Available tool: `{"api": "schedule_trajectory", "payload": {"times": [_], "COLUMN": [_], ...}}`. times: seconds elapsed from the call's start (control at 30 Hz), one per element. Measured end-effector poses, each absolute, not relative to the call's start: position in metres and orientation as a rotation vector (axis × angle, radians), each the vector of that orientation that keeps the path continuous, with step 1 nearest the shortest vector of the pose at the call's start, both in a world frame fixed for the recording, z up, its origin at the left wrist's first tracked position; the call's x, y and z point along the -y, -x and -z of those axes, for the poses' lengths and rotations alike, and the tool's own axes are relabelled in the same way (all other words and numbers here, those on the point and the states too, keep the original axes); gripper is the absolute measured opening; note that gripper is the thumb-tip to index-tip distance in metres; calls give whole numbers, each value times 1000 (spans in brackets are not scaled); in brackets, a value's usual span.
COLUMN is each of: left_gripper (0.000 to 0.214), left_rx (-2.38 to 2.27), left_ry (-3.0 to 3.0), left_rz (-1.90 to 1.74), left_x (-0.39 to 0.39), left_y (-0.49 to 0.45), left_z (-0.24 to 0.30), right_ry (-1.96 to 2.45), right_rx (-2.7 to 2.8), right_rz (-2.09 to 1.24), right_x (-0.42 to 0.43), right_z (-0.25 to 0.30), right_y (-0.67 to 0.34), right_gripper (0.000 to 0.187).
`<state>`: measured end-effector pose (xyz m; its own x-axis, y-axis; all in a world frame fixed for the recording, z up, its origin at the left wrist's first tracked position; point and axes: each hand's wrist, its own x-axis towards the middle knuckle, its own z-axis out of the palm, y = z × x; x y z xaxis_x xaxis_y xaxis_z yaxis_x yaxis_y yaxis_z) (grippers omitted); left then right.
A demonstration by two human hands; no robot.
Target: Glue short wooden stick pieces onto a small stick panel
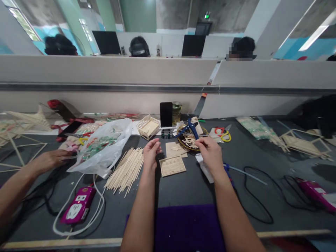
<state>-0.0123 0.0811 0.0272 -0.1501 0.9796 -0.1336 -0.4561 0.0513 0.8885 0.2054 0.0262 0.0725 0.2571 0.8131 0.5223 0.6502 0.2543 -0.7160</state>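
Note:
My left hand [152, 153] is raised beside the loose pile of thin wooden sticks [126, 168], its fingers curled together. Anything inside them is hidden. Between my hands, a small rectangular panel of sticks with a raised rim [172, 166] lies flat on the dark table. At the round basket [193, 150] of short cut sticks [189, 141], my right hand [210, 153] has thumb and fingers pinched together. Whatever is in the pinch is too small to make out. A blue-handled tool [193, 128] rests across the basket. Behind the panel is a flat wooden sheet [173, 149] with a few short pieces.
A phone [166, 114] stands upright on a holder, near a stick-built tray [148, 126]. Another person's hand [51, 159] reaches toward a plastic bag [105, 145] at left. Scissors [223, 133], a blue glue gun [229, 171], cables and purple power strips [78, 205] lie around.

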Motion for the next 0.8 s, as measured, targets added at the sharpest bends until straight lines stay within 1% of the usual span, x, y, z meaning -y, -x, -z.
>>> {"api": "schedule_trajectory", "payload": {"times": [0.1,0.2,0.3,0.47,0.6,0.67,0.8], "left_gripper": [42,35,25,15,21,20,18], "left_rx": [-1029,-956,-880,-852,-910,-935,-897], "left_ry": [-891,-1100,-1328,-1775,-2086,-2141,-2173], "left_rz": [-1416,-1324,-1302,-1500,-1484,-1491,-1464], "left_x": [-77,-71,-62,-49,-47,-50,-54], "left_y": [2,-10,-23,-34,-35,-34,-32], "left_z": [-27,-28,-32,-41,-38,-34,-30], "right_ry": [1378,1173,1027,999,1023,1046,1100], "right_rx": [1149,832,662,595,661,690,775], "right_rz": [-559,-1015,-1246,-1342,-1327,-1315,-1324], "right_x": [-19,-19,-20,-19,-17,-16,-16], "right_z": [-70,-67,-64,-57,-53,-52,-53], "right_y": [-202,-192,-183,-170,-160,-157,-156], "right_gripper": [14,23,28,25,22,29,59]}}
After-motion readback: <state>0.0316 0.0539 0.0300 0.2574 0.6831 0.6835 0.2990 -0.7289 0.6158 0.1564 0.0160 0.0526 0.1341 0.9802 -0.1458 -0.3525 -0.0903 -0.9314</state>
